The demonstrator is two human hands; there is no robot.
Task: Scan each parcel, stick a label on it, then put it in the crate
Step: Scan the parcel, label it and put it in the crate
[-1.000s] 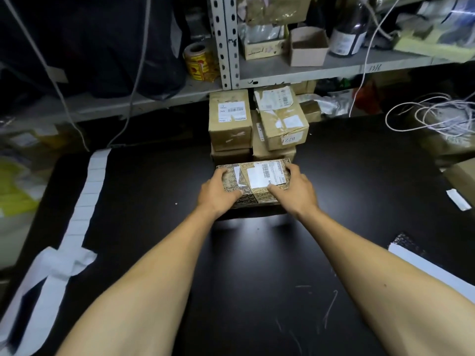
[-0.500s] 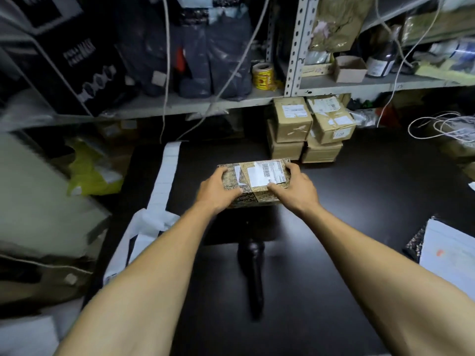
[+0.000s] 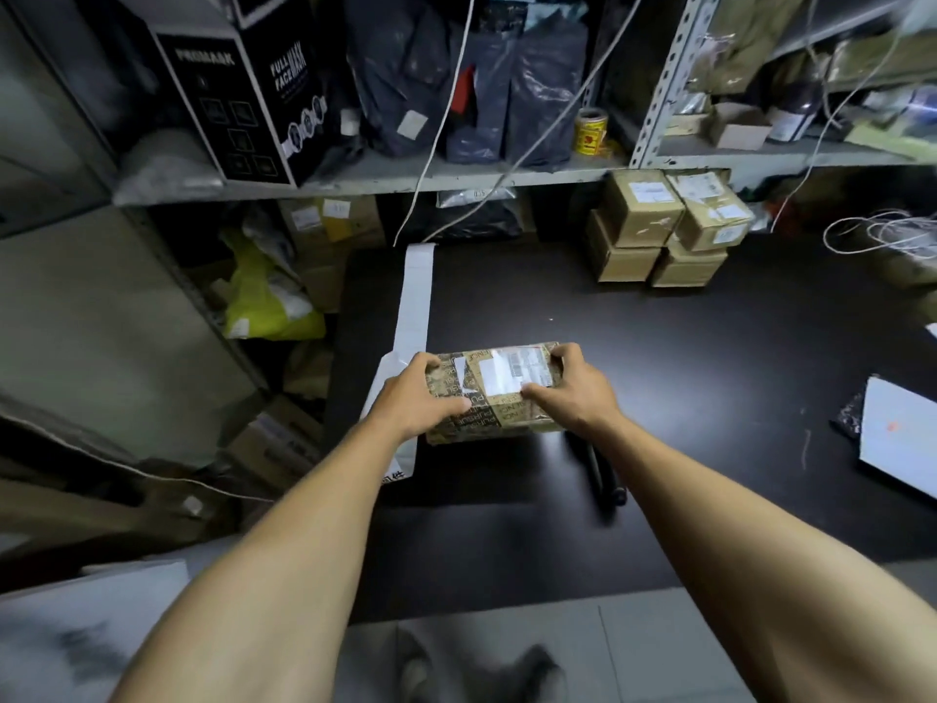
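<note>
A brown printed parcel with a white label on top is held above the left part of the black table. My left hand grips its left end, thumb on top. My right hand grips its right end, thumb lying across the label. A dark handheld scanner lies on the table just below and right of the parcel. A long strip of white labels runs along the table's left edge. No crate shows clearly.
Several taped brown boxes are stacked at the back of the table under a grey shelf. White paper lies at the right edge. Boxes and a yellow bag crowd the floor to the left. Cables hang from the shelves.
The parcel, held in both hands, has come away from the stacked boxes toward the table's left edge. My view has swung left and back, showing the floor and the shelving on the left.
</note>
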